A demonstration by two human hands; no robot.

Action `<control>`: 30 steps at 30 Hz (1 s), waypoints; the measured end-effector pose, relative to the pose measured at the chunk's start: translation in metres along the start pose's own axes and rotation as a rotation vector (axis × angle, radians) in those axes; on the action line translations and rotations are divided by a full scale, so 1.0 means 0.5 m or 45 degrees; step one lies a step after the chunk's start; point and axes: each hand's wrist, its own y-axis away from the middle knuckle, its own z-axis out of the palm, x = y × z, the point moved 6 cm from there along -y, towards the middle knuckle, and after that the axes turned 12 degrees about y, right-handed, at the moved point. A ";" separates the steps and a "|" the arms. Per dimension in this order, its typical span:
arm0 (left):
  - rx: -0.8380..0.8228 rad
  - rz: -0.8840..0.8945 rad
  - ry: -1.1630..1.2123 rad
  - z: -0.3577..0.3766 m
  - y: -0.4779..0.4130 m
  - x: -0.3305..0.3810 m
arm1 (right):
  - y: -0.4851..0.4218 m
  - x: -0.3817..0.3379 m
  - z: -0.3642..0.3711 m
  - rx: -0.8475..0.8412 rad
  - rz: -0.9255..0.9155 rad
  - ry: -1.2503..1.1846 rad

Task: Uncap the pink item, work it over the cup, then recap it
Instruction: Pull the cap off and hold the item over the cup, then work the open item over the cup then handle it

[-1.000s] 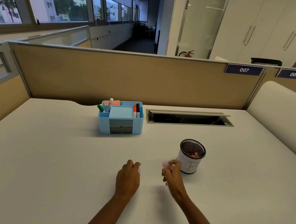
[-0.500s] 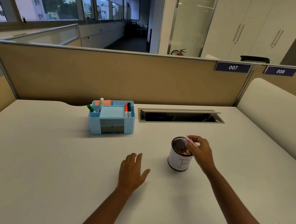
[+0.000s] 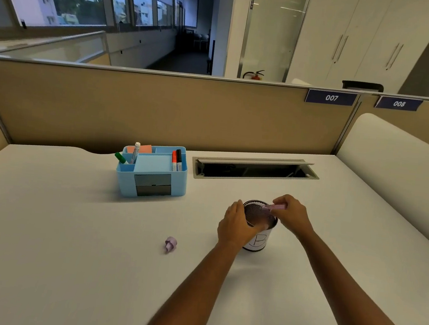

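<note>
A black mesh cup [image 3: 258,235] with a white paper label marked "B" stands on the white desk. My left hand [image 3: 235,226] wraps around the cup's left side. My right hand [image 3: 291,212] holds a small translucent pink item [image 3: 275,207] tilted over the cup's mouth. A small pale pink cap [image 3: 170,244] lies on the desk, left of the cup and apart from both hands. The cup's contents are hard to make out.
A light blue desk organiser [image 3: 151,175] with several markers and sticky notes stands at the back left. An open cable slot [image 3: 255,169] is recessed in the desk behind the cup. A tan partition [image 3: 160,109] closes the back; a cream padded panel [image 3: 402,176] rises at the right.
My left hand lifted off the desk and moved right to grip the cup, leaving the pink cap lying there. My right hand stays over the cup with the pink item.
</note>
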 end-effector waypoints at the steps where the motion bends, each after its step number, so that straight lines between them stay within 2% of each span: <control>1: -0.002 -0.021 0.013 0.004 -0.004 -0.001 | -0.002 -0.002 -0.003 0.002 -0.001 0.034; 10: 0.012 -0.036 0.065 0.020 -0.008 0.006 | -0.010 -0.030 -0.020 0.000 -0.048 0.286; 19: -0.002 -0.036 0.010 0.014 -0.008 0.013 | -0.006 -0.041 -0.026 -0.021 -0.079 0.355; 30: -0.024 -0.039 -0.011 0.012 -0.006 0.019 | -0.011 -0.034 -0.034 0.017 -0.045 0.243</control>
